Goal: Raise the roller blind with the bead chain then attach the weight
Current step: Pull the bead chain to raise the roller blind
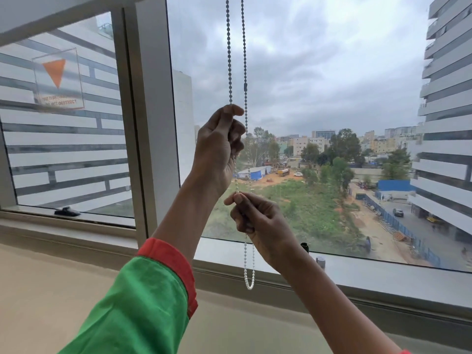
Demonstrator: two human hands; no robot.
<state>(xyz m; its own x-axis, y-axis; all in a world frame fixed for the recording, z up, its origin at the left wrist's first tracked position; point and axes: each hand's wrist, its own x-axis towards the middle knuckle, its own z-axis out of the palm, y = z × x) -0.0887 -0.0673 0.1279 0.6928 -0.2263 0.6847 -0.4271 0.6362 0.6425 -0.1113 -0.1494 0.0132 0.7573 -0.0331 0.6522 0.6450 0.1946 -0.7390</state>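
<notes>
A white bead chain (pixel 228 47) hangs as a two-strand loop in front of the window glass, with a dark connector (pixel 246 86) on its right strand. My left hand (pixel 218 146) is raised and pinches the left strand between thumb and fingers. Lower down, my right hand (pixel 258 218) grips the same strand just under the left hand. The loop's bottom end (pixel 249 284) dangles free below my right hand, near the sill. The roller blind itself is out of view above. No weight can be seen on the chain.
A grey window frame post (pixel 153 111) stands left of the chain. The sill (pixel 357 274) runs below, with a small metal stud (pixel 320 261) and a dark handle (pixel 304 247) on it. A latch (pixel 67 212) sits on the left pane, which carries an orange triangle sticker (pixel 55 72).
</notes>
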